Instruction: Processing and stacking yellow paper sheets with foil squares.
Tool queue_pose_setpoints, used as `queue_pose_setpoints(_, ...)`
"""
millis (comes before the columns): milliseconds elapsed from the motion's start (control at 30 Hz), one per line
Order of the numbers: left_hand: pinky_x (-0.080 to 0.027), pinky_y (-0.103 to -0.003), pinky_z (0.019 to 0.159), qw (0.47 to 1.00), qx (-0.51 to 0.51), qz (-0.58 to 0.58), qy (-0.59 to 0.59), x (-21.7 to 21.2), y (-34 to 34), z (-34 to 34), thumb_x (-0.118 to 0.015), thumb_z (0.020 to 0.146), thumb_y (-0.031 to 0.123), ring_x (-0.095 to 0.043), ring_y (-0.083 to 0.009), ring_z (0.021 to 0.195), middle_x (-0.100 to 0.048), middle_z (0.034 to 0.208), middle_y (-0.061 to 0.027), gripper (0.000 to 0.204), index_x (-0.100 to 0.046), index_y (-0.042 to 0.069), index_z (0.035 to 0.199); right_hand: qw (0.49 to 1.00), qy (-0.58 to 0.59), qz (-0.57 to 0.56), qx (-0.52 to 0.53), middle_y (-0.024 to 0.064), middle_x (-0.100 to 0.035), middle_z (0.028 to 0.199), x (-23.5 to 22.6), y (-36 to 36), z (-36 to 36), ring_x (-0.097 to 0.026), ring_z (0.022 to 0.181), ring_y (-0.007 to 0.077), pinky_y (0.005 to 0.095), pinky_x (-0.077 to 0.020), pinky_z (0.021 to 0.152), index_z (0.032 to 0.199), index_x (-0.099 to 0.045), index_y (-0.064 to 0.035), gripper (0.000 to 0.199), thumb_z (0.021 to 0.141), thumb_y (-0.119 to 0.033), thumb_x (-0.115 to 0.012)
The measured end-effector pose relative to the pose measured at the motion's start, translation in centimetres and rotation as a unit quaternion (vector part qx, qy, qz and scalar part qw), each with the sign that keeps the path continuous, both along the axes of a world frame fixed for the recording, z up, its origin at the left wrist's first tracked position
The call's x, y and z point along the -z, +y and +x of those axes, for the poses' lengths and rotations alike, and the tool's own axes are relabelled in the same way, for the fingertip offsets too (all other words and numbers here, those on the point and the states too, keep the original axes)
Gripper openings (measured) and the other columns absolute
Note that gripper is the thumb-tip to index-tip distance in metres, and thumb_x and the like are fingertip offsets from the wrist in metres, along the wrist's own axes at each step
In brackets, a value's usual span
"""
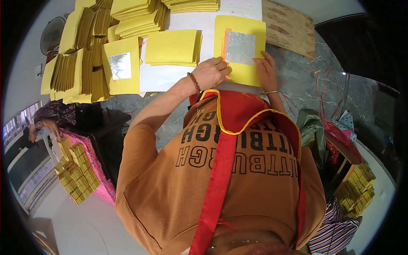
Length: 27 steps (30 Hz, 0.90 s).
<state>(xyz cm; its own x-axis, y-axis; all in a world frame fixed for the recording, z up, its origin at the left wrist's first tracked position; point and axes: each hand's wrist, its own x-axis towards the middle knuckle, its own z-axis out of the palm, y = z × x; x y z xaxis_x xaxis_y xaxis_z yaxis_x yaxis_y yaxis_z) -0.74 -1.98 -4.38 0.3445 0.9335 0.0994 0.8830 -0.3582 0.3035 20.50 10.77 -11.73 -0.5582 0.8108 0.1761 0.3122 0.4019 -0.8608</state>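
In front of me a yellow paper sheet (242,24) lies near the table's edge, with a silver foil square (241,47) on it. An orange strip (227,38) shows along the foil's left side. My left hand (211,71) is closed at the sheet's lower left, its bent fingertips at the lower end of the orange strip. My right hand (267,70) rests along the right edge, fingers stretched out and slightly apart, some tips on the paper. To the left sit a stack of yellow paper (171,46) and another yellow sheet (123,83) bearing a silver square.
Yellow paper piles (138,25) crowd the left and back of the white table (191,21). A wooden board (289,27) adjoins its right side. At far left, another person's hand (52,127) is near bundled yellow paper (78,174) on a pink cloth. Red strands (325,93) lie at right.
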Motion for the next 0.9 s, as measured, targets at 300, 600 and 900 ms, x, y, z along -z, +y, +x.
queue_pose_setpoints(300, -0.045, -0.026, 0.073, 0.884, -0.12, -0.309, -0.329, 0.3, 2.8, -3.8, -0.057, 0.086, 0.02, -0.057, -0.0095, 0.077, -0.065, 0.083, -0.0063, 0.022, -0.064, 0.002, 0.098, 0.982, 0.108, -0.153, -0.003, 0.0135, -0.042, 0.127, -0.3, 0.1, 0.0, -0.04, 0.117, 0.0234, 0.032, -0.0277, 0.099, 0.095, -0.063, -0.0001, 0.054, 0.095, -0.038, -0.024)
queue_pose_setpoints(600, -0.045, -0.028, 0.076, 0.861, -0.152, -0.333, -0.352, 0.4, 3.4, -4.3, -0.056, 0.087, 0.027, -0.056, -0.0132, 0.082, -0.063, 0.085, -0.0075, 0.029, -0.062, 0.0, 0.096, 0.954, 0.166, -0.248, 0.01, 0.0135, -0.039, 0.129, 0.8, 0.0, 0.1, -0.039, 0.117, 0.0227, 0.032, -0.0288, 0.099, 0.109, -0.055, 0.0015, 0.048, 0.094, -0.037, -0.031)
queue_pose_setpoints(900, -0.044, -0.024, 0.073, 0.848, -0.144, -0.333, -0.387, 0.8, 3.2, -4.4, -0.054, 0.088, 0.022, -0.054, -0.0064, 0.078, -0.063, 0.082, -0.0019, 0.026, -0.063, 0.0, 0.099, 0.997, -0.002, -0.004, -0.083, 0.0129, -0.036, 0.134, 0.0, 0.2, 0.7, -0.037, 0.123, 0.0282, 0.0356, -0.0302, 0.101, 0.111, -0.054, -0.0022, 0.044, 0.074, -0.021, -0.066)
